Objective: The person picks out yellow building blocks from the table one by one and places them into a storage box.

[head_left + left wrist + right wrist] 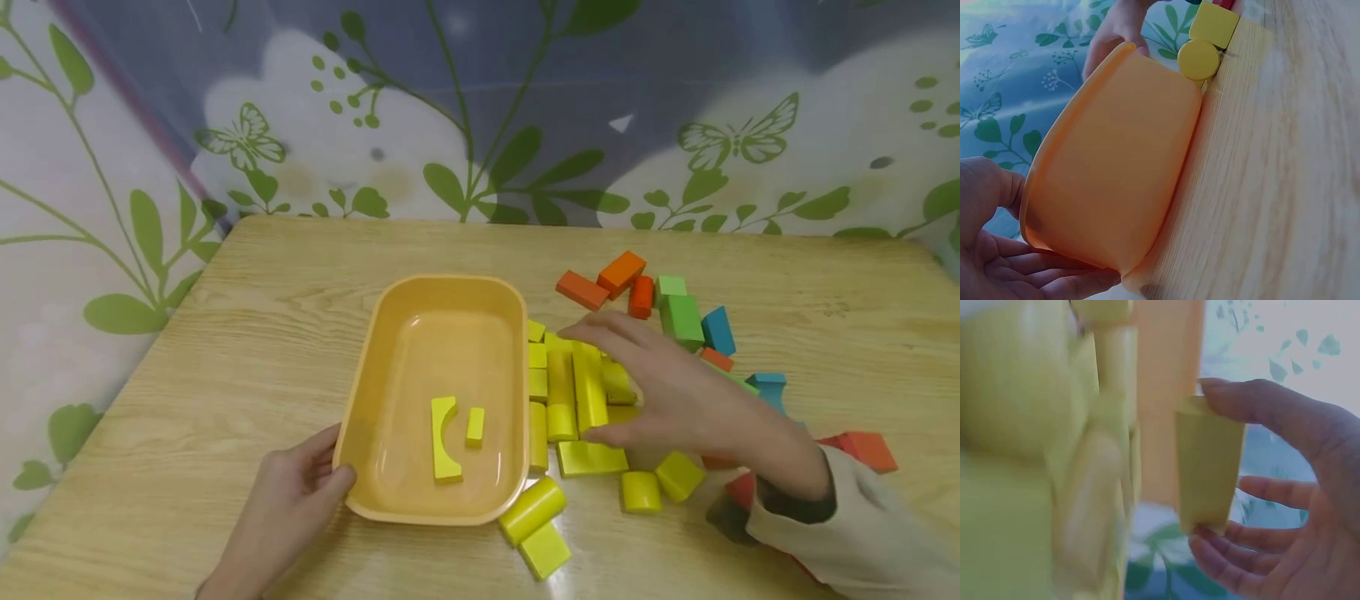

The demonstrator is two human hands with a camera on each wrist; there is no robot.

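My left hand (pixel 285 500) grips the rim of an orange plastic tray (pixel 437 287) at its near left corner, thumb over the edge and fingers below. Inside the tray lie a yellow arch block (pixel 442 450) and a small yellow block (pixel 476 427). Over the yellow pile my right hand (pixel 667 379) pinches a long yellow block (pixel 1209 469) by its two ends, thumb on one and fingertips on the other. In the right wrist view it stands apart from the piled blocks. A yellow cylinder (pixel 534 510) lies by the tray's near right corner.
Several yellow blocks (pixel 592 458) crowd against the tray's right side. Beyond my right hand are orange blocks (pixel 621 273), green blocks (pixel 681 321) and a blue triangular block (pixel 718 331). A patterned cloth (pixel 465 125) hangs behind the wooden table (pixel 277 333).
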